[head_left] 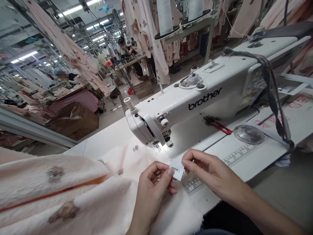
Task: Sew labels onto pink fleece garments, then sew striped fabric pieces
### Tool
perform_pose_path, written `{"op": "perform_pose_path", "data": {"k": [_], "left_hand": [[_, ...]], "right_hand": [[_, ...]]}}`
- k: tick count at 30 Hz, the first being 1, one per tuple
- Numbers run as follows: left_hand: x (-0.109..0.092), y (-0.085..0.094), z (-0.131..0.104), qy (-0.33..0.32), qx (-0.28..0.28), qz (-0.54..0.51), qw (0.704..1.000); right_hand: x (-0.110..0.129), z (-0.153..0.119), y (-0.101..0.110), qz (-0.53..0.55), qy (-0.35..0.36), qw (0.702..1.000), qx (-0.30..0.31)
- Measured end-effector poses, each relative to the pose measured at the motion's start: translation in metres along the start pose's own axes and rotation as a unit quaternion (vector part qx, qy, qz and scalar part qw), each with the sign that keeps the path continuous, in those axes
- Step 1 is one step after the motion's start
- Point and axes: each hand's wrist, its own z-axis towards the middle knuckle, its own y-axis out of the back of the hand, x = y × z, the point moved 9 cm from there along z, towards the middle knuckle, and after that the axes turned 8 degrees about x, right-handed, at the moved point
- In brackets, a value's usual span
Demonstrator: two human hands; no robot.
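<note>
Two hands of mine meet at one small white label (179, 168), just in front of the lit needle area of a white sewing machine (181, 107) lettered "brother". My left hand (155, 184) has its thumb pressed over the label's left edge against the curled forefinger, so those fingers are closed on it. My right hand (210, 168) comes in from the other side, thumb and forefinger narrowed to a pinch at the label's right edge. Dark print shows on the label's face, too small to read.

Pale pink fleece (97, 202) with brown-grey animal motifs lies under and beside my left hand, spreading across the left of the worktable (97, 140) and reaching up towards the needle. Beyond my right hand, a printed ruler scale (242, 153) runs along the table, partly hidden by my wrist. A clear round dish (249, 134) sits beside that scale, and near it, under the machine's arm, lie red-handled snips (221, 127) with their tip among dark thread scraps (207, 120).
</note>
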Motion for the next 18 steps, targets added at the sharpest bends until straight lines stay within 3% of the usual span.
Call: {"op": "perform_pose_path", "data": {"k": [2,4,8,13,18], "left_hand": [[0.0,0.001,-0.001,0.002,-0.011,-0.002,1.0],[0.0,0.002,-0.001,0.004,-0.023,-0.008,1.0],[0.002,0.006,-0.002,0.009,-0.042,-0.019,0.999],[-0.003,0.004,-0.004,0.002,-0.062,-0.017,0.998],[-0.004,0.005,-0.005,-0.006,-0.07,-0.006,0.998]], "right_hand": [[-0.006,0.008,0.026,-0.191,0.011,0.98,-0.048],[-0.021,0.017,0.058,-0.377,-0.01,0.92,-0.111],[-0.063,0.035,0.106,-0.491,-0.089,0.853,-0.151],[-0.078,0.041,0.116,-0.562,-0.151,0.804,-0.123],[-0.074,0.042,0.112,-0.568,-0.147,0.804,-0.098]]}}
